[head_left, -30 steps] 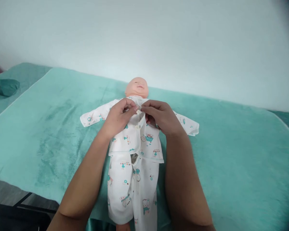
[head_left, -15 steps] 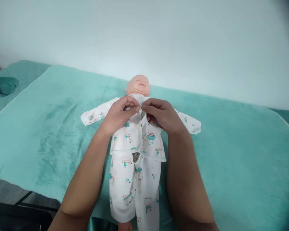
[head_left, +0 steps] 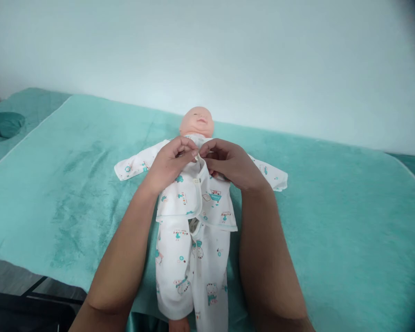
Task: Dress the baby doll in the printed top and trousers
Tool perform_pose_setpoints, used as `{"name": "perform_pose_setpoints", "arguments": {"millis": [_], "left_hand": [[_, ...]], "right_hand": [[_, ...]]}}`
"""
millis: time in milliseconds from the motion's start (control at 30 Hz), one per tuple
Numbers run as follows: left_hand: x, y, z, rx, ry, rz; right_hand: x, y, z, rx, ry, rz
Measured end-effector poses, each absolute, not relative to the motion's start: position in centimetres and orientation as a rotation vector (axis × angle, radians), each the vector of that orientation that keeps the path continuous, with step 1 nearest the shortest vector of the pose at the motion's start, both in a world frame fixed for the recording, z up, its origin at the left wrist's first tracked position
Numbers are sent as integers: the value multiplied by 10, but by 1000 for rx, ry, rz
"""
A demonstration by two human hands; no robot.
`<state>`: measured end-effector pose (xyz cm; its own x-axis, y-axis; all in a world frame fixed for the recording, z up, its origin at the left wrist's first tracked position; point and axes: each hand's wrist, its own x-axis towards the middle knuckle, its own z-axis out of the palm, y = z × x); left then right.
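A baby doll [head_left: 198, 121] lies on its back in a white printed jacket [head_left: 180, 200] and matching trousers [head_left: 210, 272]. My left hand [head_left: 174, 159] is closed in a pinch on the jacket's front edge, just below the neck. Close beside it, my right hand [head_left: 226, 161] pinches the other side of the jacket's front opening, fingertips nearly touching those of the left. Whatever fastener lies between the fingertips is too small to make out. Lower down, the jacket's front panels overlap, and both sleeves stretch out sideways.
A green plush cover [head_left: 332, 221] lies under the doll, with a dark green oval hollow [head_left: 5, 124] at the far left. A pale wall [head_left: 207, 55] rises behind. At the lower left is a black object [head_left: 27, 313] beside the grey floor.
Both hands stay at the jacket's front. The fingertips have shifted slightly left and the front edge is drawn up a little between them. The view has moved slightly.
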<state>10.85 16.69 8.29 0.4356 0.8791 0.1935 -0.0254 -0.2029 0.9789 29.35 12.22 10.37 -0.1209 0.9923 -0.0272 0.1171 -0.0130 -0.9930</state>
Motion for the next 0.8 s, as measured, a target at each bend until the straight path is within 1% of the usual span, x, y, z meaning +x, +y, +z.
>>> {"name": "perform_pose_setpoints", "arguments": {"millis": [300, 467, 800], "left_hand": [[108, 164, 87, 1636, 747, 938], [107, 163, 87, 1585, 805, 985], [104, 167, 84, 1466, 741, 997]], "right_hand": [[288, 123, 105, -1293, -1453, 1185], [286, 124, 103, -1298, -1462, 1133], [286, 123, 103, -1242, -1393, 1179]]}}
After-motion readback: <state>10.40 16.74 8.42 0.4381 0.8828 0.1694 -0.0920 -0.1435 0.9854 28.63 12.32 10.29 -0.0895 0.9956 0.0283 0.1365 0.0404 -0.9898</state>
